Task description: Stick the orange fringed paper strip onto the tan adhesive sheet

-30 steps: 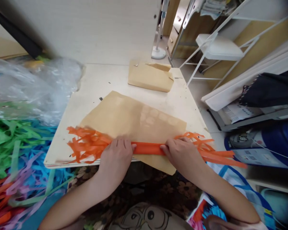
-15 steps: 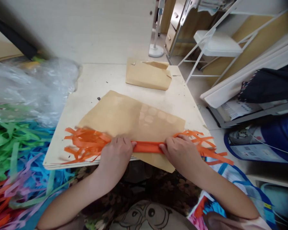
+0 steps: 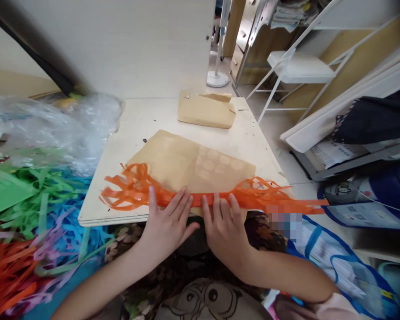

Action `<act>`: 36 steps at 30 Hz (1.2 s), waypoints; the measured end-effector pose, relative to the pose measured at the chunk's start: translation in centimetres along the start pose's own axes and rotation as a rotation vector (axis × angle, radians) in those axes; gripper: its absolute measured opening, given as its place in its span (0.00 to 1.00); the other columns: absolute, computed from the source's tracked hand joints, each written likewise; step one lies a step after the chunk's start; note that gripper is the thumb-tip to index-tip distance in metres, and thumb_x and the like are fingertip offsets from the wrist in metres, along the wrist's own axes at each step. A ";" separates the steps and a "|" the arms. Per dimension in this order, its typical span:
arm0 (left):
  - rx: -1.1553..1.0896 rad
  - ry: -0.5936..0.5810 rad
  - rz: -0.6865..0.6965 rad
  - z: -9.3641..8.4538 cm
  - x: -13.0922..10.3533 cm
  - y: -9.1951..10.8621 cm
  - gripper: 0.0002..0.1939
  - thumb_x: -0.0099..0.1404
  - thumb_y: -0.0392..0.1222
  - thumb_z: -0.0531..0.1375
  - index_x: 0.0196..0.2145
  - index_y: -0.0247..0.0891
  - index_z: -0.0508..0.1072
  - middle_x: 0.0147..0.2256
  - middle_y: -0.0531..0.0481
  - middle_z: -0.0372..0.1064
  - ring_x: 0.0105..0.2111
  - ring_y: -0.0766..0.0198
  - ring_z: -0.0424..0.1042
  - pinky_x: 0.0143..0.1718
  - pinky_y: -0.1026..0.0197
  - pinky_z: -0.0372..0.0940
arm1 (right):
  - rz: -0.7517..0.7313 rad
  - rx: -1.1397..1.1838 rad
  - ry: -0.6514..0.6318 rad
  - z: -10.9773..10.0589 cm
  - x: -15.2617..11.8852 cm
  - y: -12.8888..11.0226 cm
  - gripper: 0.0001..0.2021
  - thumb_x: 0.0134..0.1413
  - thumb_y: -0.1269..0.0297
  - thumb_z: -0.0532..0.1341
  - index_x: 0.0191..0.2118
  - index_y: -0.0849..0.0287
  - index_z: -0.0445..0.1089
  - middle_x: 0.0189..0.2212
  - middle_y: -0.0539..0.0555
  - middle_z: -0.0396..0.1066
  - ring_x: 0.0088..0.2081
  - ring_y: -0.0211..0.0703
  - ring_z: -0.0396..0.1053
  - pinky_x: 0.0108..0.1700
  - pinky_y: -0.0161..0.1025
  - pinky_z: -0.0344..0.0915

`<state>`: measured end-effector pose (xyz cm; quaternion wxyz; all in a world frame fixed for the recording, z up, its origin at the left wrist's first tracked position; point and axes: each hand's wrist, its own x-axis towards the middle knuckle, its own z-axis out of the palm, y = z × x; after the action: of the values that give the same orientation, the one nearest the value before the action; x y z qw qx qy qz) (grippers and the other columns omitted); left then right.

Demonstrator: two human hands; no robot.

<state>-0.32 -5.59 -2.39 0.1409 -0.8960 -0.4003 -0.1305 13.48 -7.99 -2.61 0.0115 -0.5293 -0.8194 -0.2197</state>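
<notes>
A narrow folded orange paper strip (image 3: 197, 199) lies along the table's front edge, its two ends cut into loose fringe. My left hand (image 3: 168, 218) rests with fingers spread and fingertips on the strip's left part, beside the left fringe (image 3: 125, 189). My right hand (image 3: 225, 226) presses its outstretched fingertips on the strip's right part, near the right fringe (image 3: 270, 195). Under the strip lies a sheet of brown kraft paper (image 3: 176, 153), its near end hanging past the table edge, partly hidden by my hands.
A folded brown paper piece (image 3: 205, 111) lies at the back of the white table (image 3: 120, 142). Clear plastic (image 3: 70, 129) and heaps of green, blue, purple and orange strips (image 3: 53, 218) lie at left. A white folding chair (image 3: 300, 66) and a blue bucket (image 3: 380, 195) stand right.
Both hands have gone from gripping the strip, thumbs on its near side, to lying on it with fingers stretched. They are closer together, and the fringes have shifted.
</notes>
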 end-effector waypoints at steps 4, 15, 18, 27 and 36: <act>-0.064 -0.108 -0.073 0.4 -1.3 0.6 0.24 0.61 0.48 0.42 0.48 0.28 0.59 0.51 0.39 0.53 0.51 0.57 0.53 0.50 0.38 0.19 | 0.067 0.019 -0.012 0.5 -0.2 -0.7 0.28 0.47 0.53 0.53 0.51 0.69 0.56 0.40 0.68 0.64 0.43 0.56 0.59 0.51 0.54 0.36; -0.025 -0.083 -0.062 1.6 -2.0 1.1 0.36 0.56 0.60 0.38 0.51 0.29 0.56 0.52 0.39 0.50 0.54 0.54 0.47 0.49 0.38 0.19 | 0.123 0.134 0.036 1.1 0.2 -0.3 0.37 0.38 0.37 0.45 0.52 0.57 0.55 0.38 0.63 0.64 0.41 0.53 0.58 0.49 0.53 0.40; -0.002 -0.063 -0.065 1.6 -1.9 1.1 0.38 0.56 0.61 0.38 0.49 0.25 0.58 0.52 0.36 0.51 0.53 0.54 0.51 0.51 0.40 0.22 | 0.139 0.168 0.049 1.2 0.0 0.5 0.36 0.38 0.37 0.47 0.50 0.55 0.57 0.41 0.62 0.63 0.43 0.53 0.57 0.49 0.53 0.41; 0.101 0.057 -0.095 0.9 -1.2 1.3 0.15 0.61 0.38 0.47 0.46 0.39 0.64 0.47 0.42 0.62 0.47 0.59 0.59 0.51 0.40 0.27 | 0.204 0.152 0.117 1.9 -1.4 3.4 0.33 0.39 0.40 0.52 0.47 0.60 0.61 0.53 0.63 0.51 0.55 0.63 0.39 0.49 0.62 0.35; -0.005 0.146 -0.016 1.0 -0.7 0.6 0.13 0.56 0.31 0.51 0.39 0.31 0.69 0.30 0.47 0.69 0.30 0.62 0.64 0.36 0.58 0.60 | -0.049 0.388 0.199 1.1 -0.1 1.7 0.06 0.50 0.69 0.54 0.34 0.57 0.66 0.29 0.48 0.68 0.34 0.38 0.60 0.47 0.45 0.47</act>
<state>-0.19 -6.05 -3.65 0.1664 -0.8811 -0.3960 -0.1977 15.26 -7.08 -3.05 0.1885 -0.4731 -0.8537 -0.1091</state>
